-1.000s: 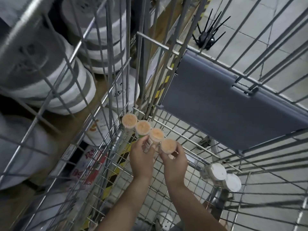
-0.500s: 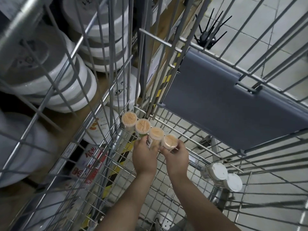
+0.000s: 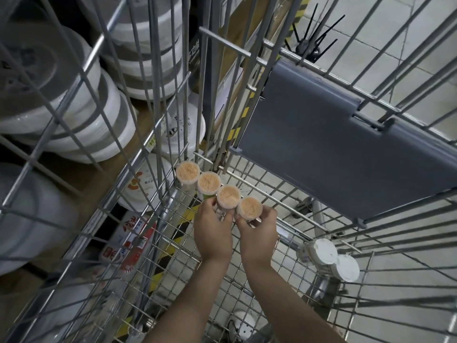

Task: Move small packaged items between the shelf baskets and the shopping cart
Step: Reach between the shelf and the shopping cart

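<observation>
pinching fourth jar (image 3: 249, 208) in right grip (image 3: 258, 230); left grip (image 3: 213, 227) pinching third jar (image 3: 228, 196).

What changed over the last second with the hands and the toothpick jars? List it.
Little moved. The right hand settled the fourth jar lower, into line beside the third jar, which the left hand holds. Both hands kept their grip; the two white-lidded jars stayed lying on the cart floor.

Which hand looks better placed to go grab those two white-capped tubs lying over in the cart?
Probably the right hand. The white-capped tubs lie on its side of the cart; the left hand would have to cross over. It first needs to release its tub.
</observation>
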A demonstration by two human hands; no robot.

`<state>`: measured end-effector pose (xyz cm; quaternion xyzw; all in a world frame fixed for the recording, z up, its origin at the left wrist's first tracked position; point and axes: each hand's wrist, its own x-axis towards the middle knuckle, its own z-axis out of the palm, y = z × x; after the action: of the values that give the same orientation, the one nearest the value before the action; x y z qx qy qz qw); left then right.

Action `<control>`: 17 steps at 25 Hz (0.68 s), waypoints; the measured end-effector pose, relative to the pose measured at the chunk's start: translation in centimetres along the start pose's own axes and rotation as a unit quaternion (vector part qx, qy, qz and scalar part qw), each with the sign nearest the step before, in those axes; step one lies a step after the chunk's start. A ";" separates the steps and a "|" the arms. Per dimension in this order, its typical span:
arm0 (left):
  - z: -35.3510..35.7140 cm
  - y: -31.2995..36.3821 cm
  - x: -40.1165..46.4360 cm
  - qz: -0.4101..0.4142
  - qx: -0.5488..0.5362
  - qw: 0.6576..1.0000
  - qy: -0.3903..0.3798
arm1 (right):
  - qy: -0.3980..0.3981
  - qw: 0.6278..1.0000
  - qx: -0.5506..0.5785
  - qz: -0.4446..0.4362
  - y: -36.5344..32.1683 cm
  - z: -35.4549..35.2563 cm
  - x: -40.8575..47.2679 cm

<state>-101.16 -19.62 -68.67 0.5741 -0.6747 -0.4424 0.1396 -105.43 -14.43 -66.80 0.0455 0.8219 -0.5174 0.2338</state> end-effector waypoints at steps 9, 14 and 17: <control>-5.8 0.5 -3.0 -0.047 -0.023 0.989 -0.138 | -0.015 0.995 -0.045 0.085 -2.0 -2.3 -2.7; -15.0 1.3 -5.6 0.001 0.177 0.940 -0.292 | -0.140 0.951 -0.273 0.046 -3.7 -7.7 -9.7; -21.2 2.6 -8.3 0.098 0.305 0.893 -0.316 | -0.204 0.886 -0.415 -0.011 -5.6 -10.9 -15.3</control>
<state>-85.57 -21.59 -51.94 0.3489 -0.8379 -0.3573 -0.2203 -97.32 -4.94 -51.65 -0.1710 0.8964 -0.1290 0.3881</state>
